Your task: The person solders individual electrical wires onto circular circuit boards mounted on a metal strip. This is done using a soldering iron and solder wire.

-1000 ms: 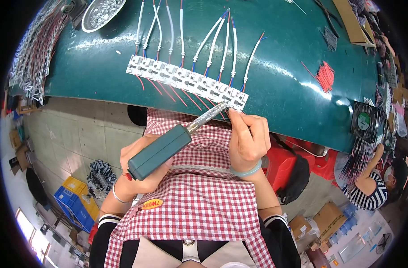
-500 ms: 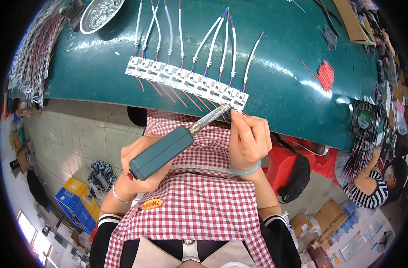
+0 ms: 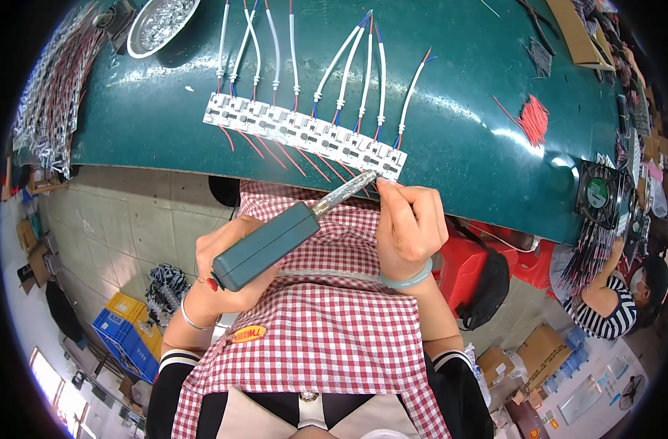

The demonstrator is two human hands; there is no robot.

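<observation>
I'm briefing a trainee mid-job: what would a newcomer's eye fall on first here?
Probably the boxy dark green tool at centre, gripped in the left hand, its metal tip at the right end of the white module strip. The right hand meets that same end. Farther right, a vivid pile of red strands lies on the green table.

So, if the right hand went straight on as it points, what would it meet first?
The right hand would likely meet the white strip near its right end; any contact is unclear.
</observation>
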